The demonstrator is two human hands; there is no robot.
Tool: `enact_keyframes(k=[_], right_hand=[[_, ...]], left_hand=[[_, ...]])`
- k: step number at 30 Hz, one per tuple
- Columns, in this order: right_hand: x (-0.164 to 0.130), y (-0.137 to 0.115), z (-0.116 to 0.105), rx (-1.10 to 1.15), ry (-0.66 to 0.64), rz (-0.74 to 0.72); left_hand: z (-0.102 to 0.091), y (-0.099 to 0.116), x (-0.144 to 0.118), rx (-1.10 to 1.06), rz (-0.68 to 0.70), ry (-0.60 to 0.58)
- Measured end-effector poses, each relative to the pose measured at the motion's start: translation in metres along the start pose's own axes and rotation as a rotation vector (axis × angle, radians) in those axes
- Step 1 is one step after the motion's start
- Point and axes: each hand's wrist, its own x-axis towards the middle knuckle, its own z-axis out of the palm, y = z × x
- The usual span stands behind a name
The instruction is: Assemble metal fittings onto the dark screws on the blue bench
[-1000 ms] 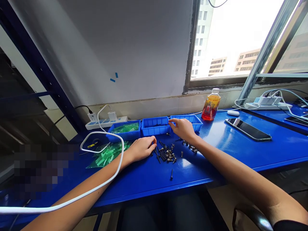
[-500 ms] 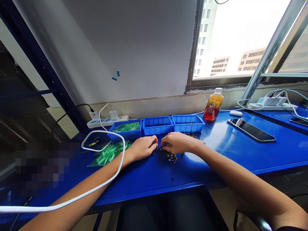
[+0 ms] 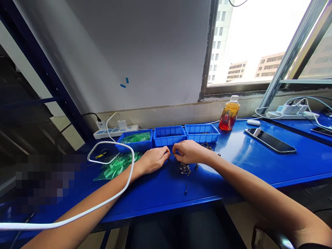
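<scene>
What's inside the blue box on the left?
The left blue tray holds a clear bag of green plastic pieces. Whatever lies under the bag is covered, so it can't be seen.

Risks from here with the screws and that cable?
1. A lone screw lies near the table front edge, apart from the screw pile; a sweep of either forearm might knock it off.
2. The white cable drapes over the left forearm; moving the left hand could drag it across the green bag.
3. Both hands meet fingertip to fingertip, the right hand over the pile; a fumbled screw could scatter others.
</scene>
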Motion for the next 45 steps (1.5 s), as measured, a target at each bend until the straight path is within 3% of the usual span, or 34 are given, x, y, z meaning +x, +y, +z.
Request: enact_keyframes(k=[10, 18, 30, 45], right_hand=[[0.001, -0.003, 0.006, 0.062, 0.178, -0.029], [0.002, -0.003, 0.01, 0.044, 0.199, -0.015], [0.003, -0.007, 0.012, 0.053, 0.17, 0.116], [0.004, -0.01, 0.014, 0.083, 0.185, 0.146]], left_hand=[[0.004, -0.002, 0.0, -0.193, 0.094, 0.136], [0.008, -0.005, 0.002, -0.338, 0.075, 0.203], [0.007, -0.002, 0.001, -0.271, 0.055, 0.217], [0.008, -0.003, 0.002, -0.196, 0.045, 0.217]])
